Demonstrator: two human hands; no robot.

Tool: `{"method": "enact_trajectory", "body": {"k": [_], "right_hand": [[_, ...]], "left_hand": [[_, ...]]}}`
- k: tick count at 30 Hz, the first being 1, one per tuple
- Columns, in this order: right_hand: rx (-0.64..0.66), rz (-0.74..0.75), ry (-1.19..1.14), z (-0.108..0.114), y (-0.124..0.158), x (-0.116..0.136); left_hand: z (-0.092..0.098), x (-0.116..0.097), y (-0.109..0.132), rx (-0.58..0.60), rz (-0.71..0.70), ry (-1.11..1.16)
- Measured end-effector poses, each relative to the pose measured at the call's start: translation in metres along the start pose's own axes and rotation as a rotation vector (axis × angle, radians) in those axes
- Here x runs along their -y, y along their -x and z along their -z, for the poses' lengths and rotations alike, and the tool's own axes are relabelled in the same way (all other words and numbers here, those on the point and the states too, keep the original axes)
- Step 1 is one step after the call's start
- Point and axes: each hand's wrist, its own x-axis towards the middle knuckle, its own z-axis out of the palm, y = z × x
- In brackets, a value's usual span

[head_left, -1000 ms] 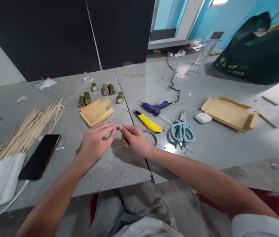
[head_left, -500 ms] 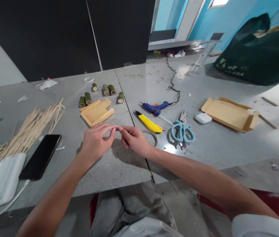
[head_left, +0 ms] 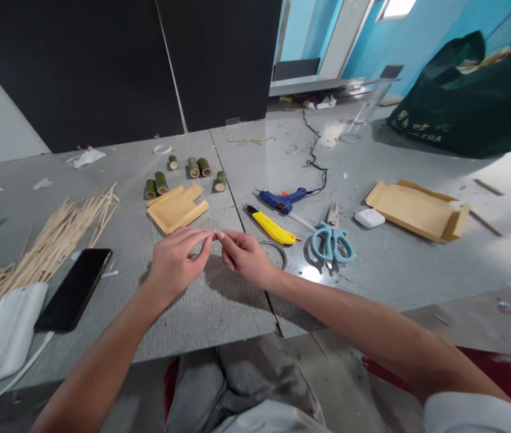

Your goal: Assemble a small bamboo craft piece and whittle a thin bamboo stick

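My left hand (head_left: pixel 178 257) and my right hand (head_left: pixel 245 252) meet fingertip to fingertip over the grey table. Each is closed in a pinch of thumb and fingers. Whatever lies between the fingertips is too small and hidden to make out. Just beyond my left hand is a folded tan cardboard piece (head_left: pixel 177 208). Beside my right hand lie a ring-shaped coil (head_left: pixel 282 249), a yellow utility knife (head_left: pixel 273 226), a blue hot glue gun (head_left: pixel 282 199) and scissors with light blue handles (head_left: pixel 331 242).
Short green bamboo pieces (head_left: pixel 160 183) stand behind the cardboard. On the left are thin bamboo sticks (head_left: pixel 63 231), a black phone (head_left: pixel 74 290) and a white power bank (head_left: pixel 6 334). To the right lie a white earbud case (head_left: pixel 369 218), a cardboard tray (head_left: pixel 418 211) and a dark green bag (head_left: pixel 463 108).
The view has shifted very slightly. Both hands keep the same pinched pose, fingertips together, and the things on the table have stayed put.
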Motion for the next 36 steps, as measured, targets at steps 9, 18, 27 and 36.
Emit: {"method": "enact_trajectory", "body": {"k": [9,18,27,36], "right_hand": [[0.031,-0.024,-0.042,0.001,0.001,0.004],[0.058,-0.013,-0.078,-0.001,0.002,0.005],[0.047,0.022,-0.056,-0.001,0.001,0.002],[0.014,0.027,-0.011,0.0,0.001,0.002]], "left_hand": [[0.001,0.001,0.001,0.004,-0.03,0.025],[0.001,0.0,-0.001,-0.021,0.0,0.055],[0.001,0.002,0.0,-0.031,-0.008,0.042],[0.005,0.011,0.001,0.017,-0.126,0.015]]}}
